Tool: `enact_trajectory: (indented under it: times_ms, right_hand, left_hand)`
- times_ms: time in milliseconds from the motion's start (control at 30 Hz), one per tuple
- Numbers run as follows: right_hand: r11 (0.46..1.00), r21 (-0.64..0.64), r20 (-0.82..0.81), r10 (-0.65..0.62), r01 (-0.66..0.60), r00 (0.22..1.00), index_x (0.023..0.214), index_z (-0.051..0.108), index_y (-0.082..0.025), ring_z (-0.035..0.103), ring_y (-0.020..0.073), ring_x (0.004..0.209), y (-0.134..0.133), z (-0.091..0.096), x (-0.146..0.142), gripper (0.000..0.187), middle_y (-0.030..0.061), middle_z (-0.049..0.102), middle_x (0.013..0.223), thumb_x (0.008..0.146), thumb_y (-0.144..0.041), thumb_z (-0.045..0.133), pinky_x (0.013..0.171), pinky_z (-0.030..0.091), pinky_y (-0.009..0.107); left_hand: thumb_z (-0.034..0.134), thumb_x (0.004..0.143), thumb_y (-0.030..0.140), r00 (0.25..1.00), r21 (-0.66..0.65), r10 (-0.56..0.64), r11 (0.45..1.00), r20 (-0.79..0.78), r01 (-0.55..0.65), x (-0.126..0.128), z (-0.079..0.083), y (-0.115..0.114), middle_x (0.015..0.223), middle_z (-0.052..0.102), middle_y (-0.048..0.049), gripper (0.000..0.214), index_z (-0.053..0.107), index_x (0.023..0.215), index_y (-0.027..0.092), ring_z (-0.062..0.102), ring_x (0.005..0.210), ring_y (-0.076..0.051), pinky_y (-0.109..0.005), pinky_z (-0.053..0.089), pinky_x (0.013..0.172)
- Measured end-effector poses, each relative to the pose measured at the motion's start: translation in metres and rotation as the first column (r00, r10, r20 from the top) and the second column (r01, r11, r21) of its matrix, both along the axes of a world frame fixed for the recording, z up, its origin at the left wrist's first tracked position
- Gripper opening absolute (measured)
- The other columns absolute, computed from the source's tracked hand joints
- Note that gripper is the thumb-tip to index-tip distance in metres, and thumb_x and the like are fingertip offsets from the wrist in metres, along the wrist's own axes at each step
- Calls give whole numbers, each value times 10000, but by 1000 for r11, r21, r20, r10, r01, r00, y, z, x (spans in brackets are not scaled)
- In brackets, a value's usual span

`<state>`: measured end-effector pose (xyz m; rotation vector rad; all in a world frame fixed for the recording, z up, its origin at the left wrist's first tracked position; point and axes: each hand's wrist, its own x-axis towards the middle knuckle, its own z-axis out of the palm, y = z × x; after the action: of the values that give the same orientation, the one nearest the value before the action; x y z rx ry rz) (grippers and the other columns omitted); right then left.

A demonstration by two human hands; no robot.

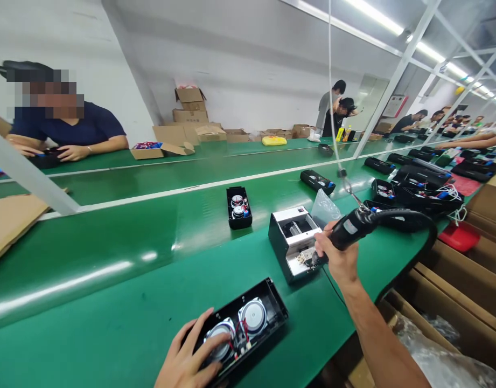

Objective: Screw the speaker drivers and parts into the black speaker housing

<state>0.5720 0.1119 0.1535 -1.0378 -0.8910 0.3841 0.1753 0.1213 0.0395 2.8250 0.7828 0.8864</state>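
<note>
In the front of the view, a black speaker housing lies open side up on the green bench, showing two round speakers and red wires. My left hand grips its left end, fingers spread across the near speaker and the edge. My right hand is wrapped around a black electric screwdriver, which hangs from a cord and hook. The screwdriver's tip points down at the front of a black and silver screw feeder; my hand partly hides the tip.
Another open speaker housing sits on the belt beyond. Several black housings crowd the right side. A clear plastic bag stands behind the feeder. Cardboard boxes line the right edge. A co-worker sits across at left.
</note>
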Motion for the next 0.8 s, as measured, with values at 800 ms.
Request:
enact_trajectory:
  times_ms: [800]
  right_hand:
    - [991, -60, 154, -109, 120, 982, 1143, 708, -218, 578, 160, 492, 8, 15, -1, 362, -93, 618, 619, 917, -425, 901, 573, 509, 341]
  left_hand:
    - [921, 754, 355, 997, -9, -35, 999, 69, 36, 5, -14, 1, 1343, 797, 123, 189, 735, 784, 336, 464, 1596, -333, -436, 226, 1376]
